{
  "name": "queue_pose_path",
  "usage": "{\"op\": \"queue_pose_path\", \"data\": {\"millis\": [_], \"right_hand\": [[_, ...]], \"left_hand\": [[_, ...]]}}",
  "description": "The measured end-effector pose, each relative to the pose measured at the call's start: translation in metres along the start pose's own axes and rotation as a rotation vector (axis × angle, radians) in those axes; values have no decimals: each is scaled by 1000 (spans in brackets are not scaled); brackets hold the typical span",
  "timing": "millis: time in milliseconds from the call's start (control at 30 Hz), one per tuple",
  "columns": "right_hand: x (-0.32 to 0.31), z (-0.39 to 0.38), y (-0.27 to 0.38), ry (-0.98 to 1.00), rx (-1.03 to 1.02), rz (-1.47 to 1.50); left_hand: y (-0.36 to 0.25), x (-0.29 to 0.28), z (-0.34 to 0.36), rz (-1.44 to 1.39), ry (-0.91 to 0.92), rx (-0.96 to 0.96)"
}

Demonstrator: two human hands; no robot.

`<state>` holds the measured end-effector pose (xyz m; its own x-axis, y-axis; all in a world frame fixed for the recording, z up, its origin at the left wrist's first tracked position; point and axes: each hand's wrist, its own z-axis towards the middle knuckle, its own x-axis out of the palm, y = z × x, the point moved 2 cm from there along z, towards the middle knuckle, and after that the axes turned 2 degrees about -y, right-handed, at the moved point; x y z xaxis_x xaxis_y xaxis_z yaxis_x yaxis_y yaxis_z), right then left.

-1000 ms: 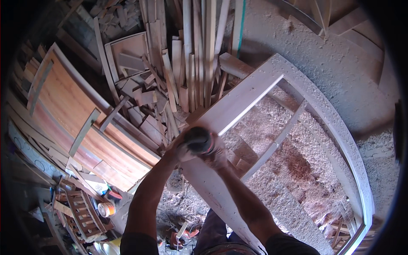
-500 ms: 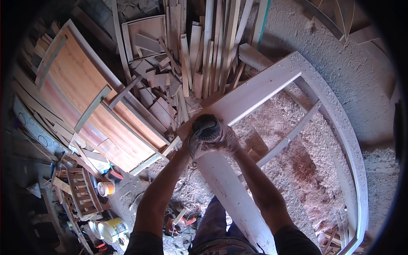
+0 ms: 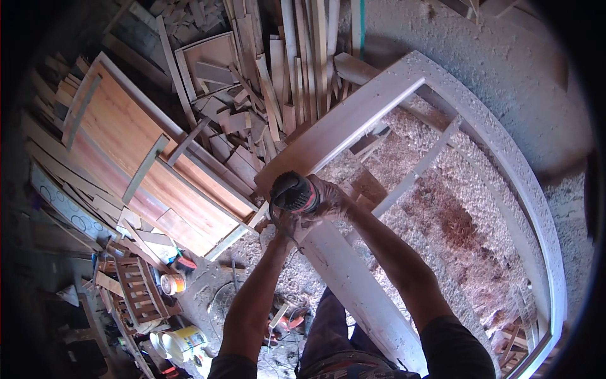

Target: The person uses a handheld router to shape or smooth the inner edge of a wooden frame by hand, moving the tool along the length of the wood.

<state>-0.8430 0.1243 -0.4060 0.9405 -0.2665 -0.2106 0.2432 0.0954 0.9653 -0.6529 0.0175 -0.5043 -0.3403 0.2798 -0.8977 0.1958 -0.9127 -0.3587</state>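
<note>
Power tool (image 3: 294, 191), centre: long axis foreshortened, top pointed upper left; left hand (image 3: 287, 225) and right hand (image 3: 331, 201) wrapped round it.

A rounded black power tool (image 3: 293, 191) with a ribbed cap and a red band round its body is gripped from both sides above the left corner of a large wooden frame (image 3: 353, 123); its underside is hidden. A thin, dark cord (image 3: 295, 245) is seen hanging beside it. The frame, pale and broad-railed, is browner at that corner and is flecked with pale debris along its far rail. A wide opening is enclosed by its rails.
</note>
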Motion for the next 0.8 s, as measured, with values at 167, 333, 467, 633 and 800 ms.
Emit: {"op": "queue_pose_path", "data": {"millis": [167,333,467,633,800], "right_hand": [[-9,-36,2,14,-25,-67],[-11,-53,9,43,-39,-33],[-15,-70,20,31,-91,-98],[-17,-91,1,3,-88,-158],[-10,-110,3,-1,-161,-83]], "left_hand": [[-65,-17,0,-42,-42,-71],[-76,-13,-9,-24,-8,-48],[-100,-11,-17,-140,-171,-81],[-136,-24,-6,-280,10,-197],[-143,-7,-35,-179,-57,-109]]}}
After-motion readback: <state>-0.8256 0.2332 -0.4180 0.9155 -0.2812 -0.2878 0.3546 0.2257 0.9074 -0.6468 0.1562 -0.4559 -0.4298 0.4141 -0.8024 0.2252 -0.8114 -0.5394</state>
